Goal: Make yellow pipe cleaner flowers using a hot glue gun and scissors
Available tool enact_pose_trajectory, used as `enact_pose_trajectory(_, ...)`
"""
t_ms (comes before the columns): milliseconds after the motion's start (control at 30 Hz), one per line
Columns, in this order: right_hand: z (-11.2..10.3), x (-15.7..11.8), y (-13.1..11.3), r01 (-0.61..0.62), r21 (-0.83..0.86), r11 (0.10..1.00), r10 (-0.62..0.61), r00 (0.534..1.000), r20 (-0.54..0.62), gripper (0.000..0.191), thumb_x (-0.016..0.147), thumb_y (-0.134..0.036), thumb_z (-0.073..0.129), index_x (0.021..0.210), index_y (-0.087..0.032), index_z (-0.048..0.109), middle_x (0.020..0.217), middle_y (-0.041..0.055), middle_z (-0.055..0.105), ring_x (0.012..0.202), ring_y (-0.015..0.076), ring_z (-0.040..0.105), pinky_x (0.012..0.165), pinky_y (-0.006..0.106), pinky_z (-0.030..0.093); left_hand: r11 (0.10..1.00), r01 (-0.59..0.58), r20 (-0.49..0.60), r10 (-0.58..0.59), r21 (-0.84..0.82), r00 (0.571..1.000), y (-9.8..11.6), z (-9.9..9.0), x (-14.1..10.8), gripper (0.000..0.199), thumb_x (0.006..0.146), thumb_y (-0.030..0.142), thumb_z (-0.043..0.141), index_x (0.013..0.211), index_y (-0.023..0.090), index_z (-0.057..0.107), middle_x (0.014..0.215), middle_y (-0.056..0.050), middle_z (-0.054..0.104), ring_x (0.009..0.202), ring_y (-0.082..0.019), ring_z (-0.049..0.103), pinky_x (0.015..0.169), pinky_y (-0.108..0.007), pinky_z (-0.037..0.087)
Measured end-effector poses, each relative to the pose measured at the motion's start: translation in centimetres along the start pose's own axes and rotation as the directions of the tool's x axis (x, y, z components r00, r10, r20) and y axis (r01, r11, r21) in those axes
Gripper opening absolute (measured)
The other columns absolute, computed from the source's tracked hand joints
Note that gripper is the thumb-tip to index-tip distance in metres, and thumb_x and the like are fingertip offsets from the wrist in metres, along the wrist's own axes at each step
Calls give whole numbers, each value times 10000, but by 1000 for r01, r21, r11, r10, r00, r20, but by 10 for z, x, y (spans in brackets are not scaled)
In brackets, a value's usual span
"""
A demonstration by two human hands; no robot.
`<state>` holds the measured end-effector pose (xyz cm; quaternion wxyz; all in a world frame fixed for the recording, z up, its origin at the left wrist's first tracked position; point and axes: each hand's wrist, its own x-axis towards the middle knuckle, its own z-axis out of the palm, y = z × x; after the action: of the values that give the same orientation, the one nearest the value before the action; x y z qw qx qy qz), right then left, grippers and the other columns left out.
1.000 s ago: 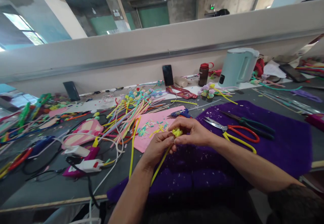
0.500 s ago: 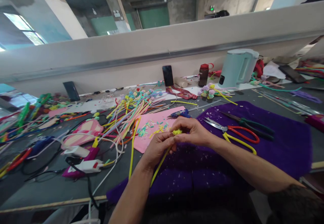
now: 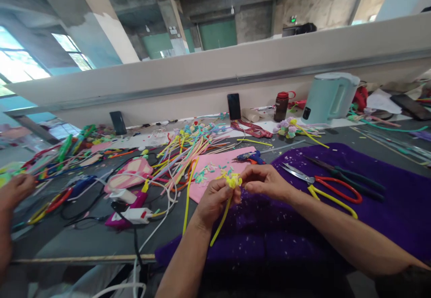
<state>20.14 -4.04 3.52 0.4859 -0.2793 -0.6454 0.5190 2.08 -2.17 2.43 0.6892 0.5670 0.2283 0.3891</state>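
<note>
One left hand (image 3: 213,200) pinches one yellow cluster (image 3: 233,181) — right hand (image 3: 267,182) near.

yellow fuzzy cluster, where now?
Head view, just right of centre: the yellow fuzzy cluster is held in the left hand, beside the right hand, near the pink sheet.

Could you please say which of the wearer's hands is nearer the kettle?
Right. The right hand is in front and left of the kettle; the left hand is farther left.

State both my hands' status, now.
Left hand: closed, holding the yellow fuzzy piece.
Right hand: curled beside it; whether gripping, cannot be told.
</note>
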Motion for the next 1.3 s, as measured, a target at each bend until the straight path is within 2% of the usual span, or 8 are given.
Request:
enact_pose_trajectory(100,4,1,3,-47,-14,999,47,999,-10,277,703,-347,665,869,-134,604,708,11,605,599,102,542,550,228,429,997,-47,-28,45,-66,999,-1,2,0,301,685,434,624,601,145,621,542,-24,533,518,-113,442,503,-239,322)
enact_pose_trajectory(233,8,3,7,-94,3,996,93,973,-211,236,736,-350,630,828,-145,559,646,-21,562,494,66,491,437,181,371,978,-178,-123,165,-104,979,0,4,3,239,714,370,615,619,153,642,806,-56,613,753,-153,532,688,-261,403)
enact_pose_trajectory(300,12,3,10,-97,25,995,100,963,-249,212,756,-349,609,778,-146,550,641,-23,560,472,56,482,417,171,343,974,-200,-186,178,-107,966,0,5,5,222,703,363,628,629,154,649,923,-60,612,830,-166,538,736,-266,415)
enact_pose_trajectory(467,34,-2,14,-136,72,988,139,990,-35,239,773,-375,583,808,-138,585,610,-20,565,444,55,466,396,170,307,967,-143,-231,92,-212,969,-5,7,7,210,681,358,647,694,148,645,987,-48,601,604,-86,530,467,-186,400)
enact_pose_trajectory(600,44,-5,10,-168,149,975,168,986,13,271,809,-404,528,798,-135,562,571,-25,557,400,48,435,376,166,289,972,-62,-169,24,-228,985,-8,8,8,226,707,358,622,773,142,643,748,-25,620,359,-15,400,342,-168,326)
enact_pose_trajectory(733,37,-4,7,-214,254,943,207,977,54,260,825,-391,513,804,-135,549,615,-15,570,407,43,457,385,163,300,968,-54,-123,24,-244,992,-3,7,7,450,611,404,696,986,169,614,871,-73,653,611,-139,601,536,-250,479)
enact_pose_trajectory(900,31,-5,13,-246,193,950,223,966,133,290,820,-411,519,812,-124,560,602,-15,570,408,45,452,389,167,316,953,-109,-117,78,-281,990,5,1,6,598,559,360,740,1104,199,554,1124,-105,602,943,-233,589,727,-316,485)
enact_pose_trajectory(1300,33,-5,20,-228,93,969,215,967,135,297,825,-422,503,799,-131,558,588,-24,544,410,47,433,397,168,335,951,-136,-234,71,-276,970,6,2,5,438,586,255,741,1002,174,631,862,-72,702,809,-220,646,751,-338,482)
